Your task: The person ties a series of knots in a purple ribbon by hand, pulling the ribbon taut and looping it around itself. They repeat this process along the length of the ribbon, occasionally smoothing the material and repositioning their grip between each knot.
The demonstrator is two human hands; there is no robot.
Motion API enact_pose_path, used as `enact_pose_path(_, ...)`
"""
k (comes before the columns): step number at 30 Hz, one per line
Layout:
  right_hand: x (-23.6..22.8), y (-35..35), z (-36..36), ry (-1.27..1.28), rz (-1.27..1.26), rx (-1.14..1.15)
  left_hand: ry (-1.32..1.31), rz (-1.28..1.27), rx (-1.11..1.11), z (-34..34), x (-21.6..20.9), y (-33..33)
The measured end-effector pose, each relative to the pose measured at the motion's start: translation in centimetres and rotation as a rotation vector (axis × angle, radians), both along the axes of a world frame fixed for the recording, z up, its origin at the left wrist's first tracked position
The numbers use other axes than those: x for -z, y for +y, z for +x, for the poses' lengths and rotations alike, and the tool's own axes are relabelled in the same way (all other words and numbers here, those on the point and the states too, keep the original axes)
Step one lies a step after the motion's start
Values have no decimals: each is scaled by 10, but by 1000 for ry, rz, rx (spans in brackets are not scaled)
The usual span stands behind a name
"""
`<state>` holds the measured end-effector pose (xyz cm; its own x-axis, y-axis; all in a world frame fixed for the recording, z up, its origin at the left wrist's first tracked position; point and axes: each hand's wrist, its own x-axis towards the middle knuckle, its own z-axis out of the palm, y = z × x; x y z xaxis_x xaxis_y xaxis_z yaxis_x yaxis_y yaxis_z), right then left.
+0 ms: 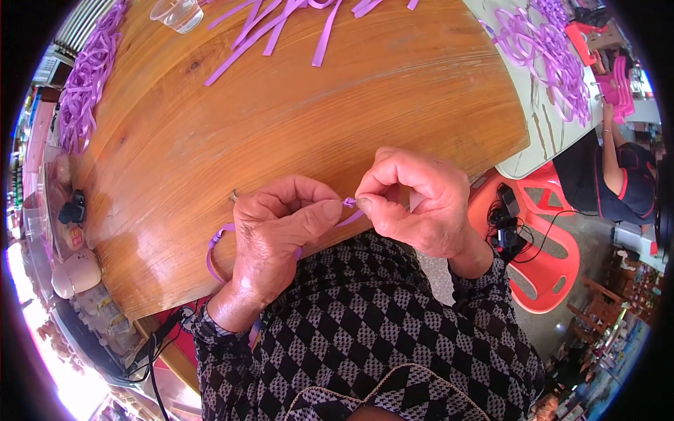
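Note:
Between my two hands a small knot shows in a narrow purple ribbon [349,203], just above the near edge of the wooden table. My left hand [277,217] pinches the ribbon on the knot's left side with thumb and forefinger. On the other side, my right hand [414,200] is closed in a pinch close against the knot. A loop of the same ribbon hangs around the left wrist side, with another small knot in it. Part of the ribbon is hidden behind my fingers.
The wooden table [302,119] has cut purple ribbons [281,28] and a clear plastic cup [179,14] at its far side. Ribbon heaps lie at the left [88,84] and on a white table [523,151] at right. Orange chairs [544,252] hold black cables. Another person [625,175] is at the right.

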<state>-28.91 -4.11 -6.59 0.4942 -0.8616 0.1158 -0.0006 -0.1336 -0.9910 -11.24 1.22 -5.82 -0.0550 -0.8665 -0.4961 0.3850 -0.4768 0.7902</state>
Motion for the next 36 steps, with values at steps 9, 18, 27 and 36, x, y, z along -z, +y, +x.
enact_pose_path(9,2,-6,-1,4,-36,-17,46,59,-44,-6,-5,-3)
enact_pose_path(18,8,-11,2,37,-449,-68,172,128,26,-2,-9,-6)
enact_pose_path(27,8,-6,-1,-5,-398,-114,6,42,62,4,-9,-1)
enact_pose_path(36,6,-2,-2,12,-262,-114,38,62,49,-1,-13,0)
